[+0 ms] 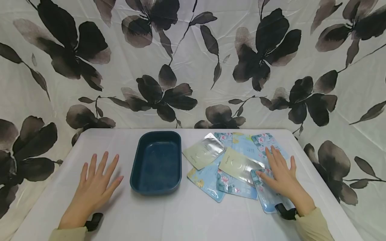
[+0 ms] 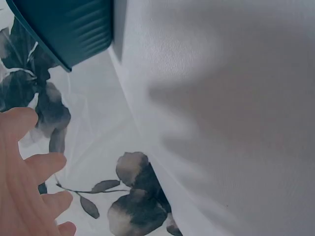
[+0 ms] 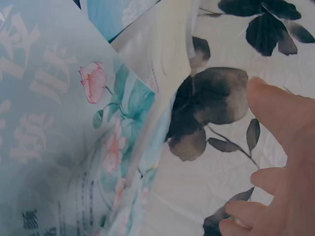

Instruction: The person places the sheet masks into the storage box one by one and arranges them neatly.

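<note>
And here's the right hand (image 1: 281,179), spread wide over the right end of the scattered packets (image 1: 236,190), fingers stretched toward the worktop's (image 1: 190,221) back edge, thumb out, gripping nothing; whether it touches plastic, I can't tell. Nearest below it, the front-right blue packet (image 1: 267,197), its long axis running front to back and leaning left toward the back. The whole heap lies forward and left of that wrist, so the right hand is clearly the nearer!

Across the worktop, the left hand (image 1: 96,185) is fanned out too, holding nothing, just beside the dark teal bin (image 1: 155,191), which sits near the back edge between the hand and the packets, long side front to back.

Now the views: the head camera looks right down into the bin; the left wrist camera gives its ribbed outer wall instead, plus the hand's shadow on the worktop. The right wrist camera picks out a QR code (image 3: 29,219) and large pale lettering, lost from above.
</note>
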Demonstrator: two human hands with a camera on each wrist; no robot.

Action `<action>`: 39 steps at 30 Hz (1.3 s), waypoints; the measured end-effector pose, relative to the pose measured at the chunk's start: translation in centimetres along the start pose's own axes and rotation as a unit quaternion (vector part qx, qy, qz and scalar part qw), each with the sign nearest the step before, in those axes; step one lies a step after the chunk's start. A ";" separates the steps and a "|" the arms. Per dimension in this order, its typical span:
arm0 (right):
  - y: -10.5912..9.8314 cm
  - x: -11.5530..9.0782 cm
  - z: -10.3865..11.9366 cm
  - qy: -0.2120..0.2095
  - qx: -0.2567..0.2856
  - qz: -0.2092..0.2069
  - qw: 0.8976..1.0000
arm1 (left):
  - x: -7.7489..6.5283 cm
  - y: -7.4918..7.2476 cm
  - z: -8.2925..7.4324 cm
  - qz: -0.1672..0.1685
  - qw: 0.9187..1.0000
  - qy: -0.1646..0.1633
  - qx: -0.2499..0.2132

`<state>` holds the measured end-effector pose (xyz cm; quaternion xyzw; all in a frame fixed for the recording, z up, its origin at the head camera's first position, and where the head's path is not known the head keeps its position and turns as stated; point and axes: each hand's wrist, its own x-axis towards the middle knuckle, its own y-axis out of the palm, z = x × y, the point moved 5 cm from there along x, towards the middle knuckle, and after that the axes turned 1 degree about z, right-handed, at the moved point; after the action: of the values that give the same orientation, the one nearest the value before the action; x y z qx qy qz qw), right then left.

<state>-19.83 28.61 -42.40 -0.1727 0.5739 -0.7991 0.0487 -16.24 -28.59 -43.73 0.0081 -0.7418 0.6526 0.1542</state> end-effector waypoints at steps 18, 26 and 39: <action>2.6 3.2 -1.6 0.023 0.222 -0.003 0.975 | 0.8 0.2 -1.3 -0.008 1.000 0.012 -0.026; 4.0 4.4 -1.9 0.039 0.262 0.000 0.964 | 0.8 -0.1 -2.3 0.000 0.999 0.012 -0.039; 6.0 6.6 -1.9 0.076 0.223 0.064 0.970 | 0.7 0.2 -3.6 -0.007 0.998 0.036 -0.044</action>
<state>-27.39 26.45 -47.10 -0.0588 0.3934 -0.9128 0.0929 -16.19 -24.91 -43.39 -0.0166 -0.7635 0.6183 0.1858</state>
